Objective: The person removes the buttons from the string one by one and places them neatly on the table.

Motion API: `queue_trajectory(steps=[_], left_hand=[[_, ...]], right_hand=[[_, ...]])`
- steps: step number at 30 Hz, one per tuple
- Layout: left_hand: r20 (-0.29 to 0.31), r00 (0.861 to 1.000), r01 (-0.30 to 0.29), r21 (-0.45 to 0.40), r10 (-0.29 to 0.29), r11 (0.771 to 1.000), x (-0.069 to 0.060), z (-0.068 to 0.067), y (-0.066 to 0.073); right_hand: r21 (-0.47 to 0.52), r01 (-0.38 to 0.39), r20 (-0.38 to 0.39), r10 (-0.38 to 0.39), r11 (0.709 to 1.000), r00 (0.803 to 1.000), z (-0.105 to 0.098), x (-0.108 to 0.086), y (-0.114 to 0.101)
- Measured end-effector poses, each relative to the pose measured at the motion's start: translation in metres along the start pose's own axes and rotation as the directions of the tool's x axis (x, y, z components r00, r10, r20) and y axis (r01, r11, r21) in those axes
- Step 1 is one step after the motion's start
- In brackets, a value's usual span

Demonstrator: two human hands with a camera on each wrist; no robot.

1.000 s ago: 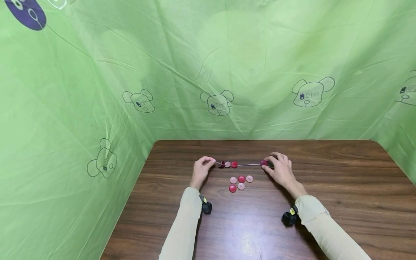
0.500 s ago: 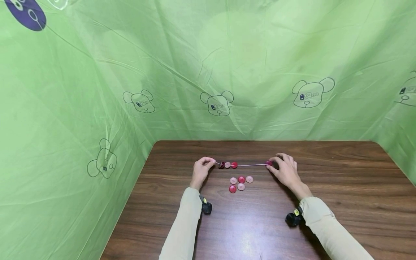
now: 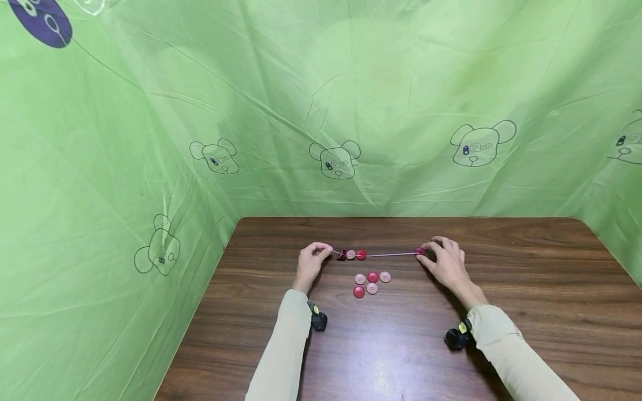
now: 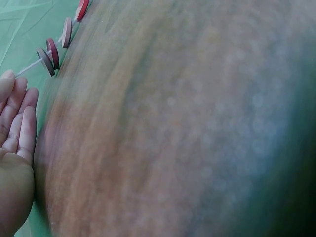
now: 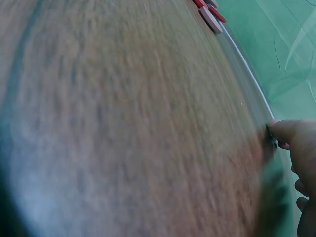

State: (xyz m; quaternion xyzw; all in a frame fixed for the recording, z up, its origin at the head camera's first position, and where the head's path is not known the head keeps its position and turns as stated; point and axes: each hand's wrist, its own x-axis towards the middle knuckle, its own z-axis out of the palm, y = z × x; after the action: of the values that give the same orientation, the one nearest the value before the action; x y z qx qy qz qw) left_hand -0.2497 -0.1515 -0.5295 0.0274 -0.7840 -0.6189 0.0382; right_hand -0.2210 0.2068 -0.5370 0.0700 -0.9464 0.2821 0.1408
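Observation:
A pale string [image 3: 391,255] is stretched between the two hands above the table. My left hand [image 3: 312,262] pinches its left end between thumb and finger. Close to that hand, dark red buttons [image 3: 342,254], a pink button [image 3: 351,254] and a red button [image 3: 361,254] hang on the string; the left wrist view shows them spaced along the string [image 4: 29,68]. My right hand [image 3: 447,266] pinches a magenta button [image 3: 420,252] at the string's other end, its fingers partly hiding it. In the right wrist view the string [image 5: 249,74] runs to the thumb.
Below the string lie loose buttons on the brown wooden table [image 3: 541,267]: pink ones [image 3: 384,277] and red ones [image 3: 359,292]. A green cloth [image 3: 391,111] with bear drawings stands behind the table and along its left side.
My right hand has moved to the right with the magenta button, and the stretch of string between it and the red button has grown longer. My left hand has stayed in place.

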Motion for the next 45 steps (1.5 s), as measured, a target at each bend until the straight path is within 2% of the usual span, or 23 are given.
queue_trajectory(steps=[20, 22, 27, 29, 40, 45], left_hand=[[0.005, 1.000, -0.006, -0.017, 0.006, 1.000, -0.001, 0.000, 0.000], [0.019, 1.000, 0.004, -0.022, -0.004, 1.000, -0.004, -0.002, 0.008], [0.042, 0.999, 0.017, -0.037, -0.015, 0.999, -0.002, -0.001, 0.006], [0.032, 0.999, 0.010, -0.038, -0.009, 0.999, 0.002, 0.000, -0.004], [0.008, 1.000, 0.009, -0.037, -0.009, 0.999, 0.003, 0.001, -0.004], [0.008, 1.000, 0.006, -0.045, -0.005, 0.999, 0.003, 0.001, -0.005]], right_hand=[[0.008, -0.038, -0.022, 0.038, 0.999, 0.999, -0.008, -0.004, 0.012], [0.009, -0.039, -0.025, 0.040, 0.999, 0.999, -0.010, -0.004, 0.013], [0.010, -0.050, -0.026, 0.050, 0.999, 0.998, -0.014, -0.005, 0.014], [0.013, -0.055, -0.025, 0.055, 0.998, 0.998, -0.015, -0.006, 0.015], [0.019, -0.063, -0.042, 0.064, 0.998, 0.997, -0.021, -0.010, 0.022], [0.018, -0.035, -0.043, 0.036, 0.999, 0.998, -0.022, -0.013, 0.017]])
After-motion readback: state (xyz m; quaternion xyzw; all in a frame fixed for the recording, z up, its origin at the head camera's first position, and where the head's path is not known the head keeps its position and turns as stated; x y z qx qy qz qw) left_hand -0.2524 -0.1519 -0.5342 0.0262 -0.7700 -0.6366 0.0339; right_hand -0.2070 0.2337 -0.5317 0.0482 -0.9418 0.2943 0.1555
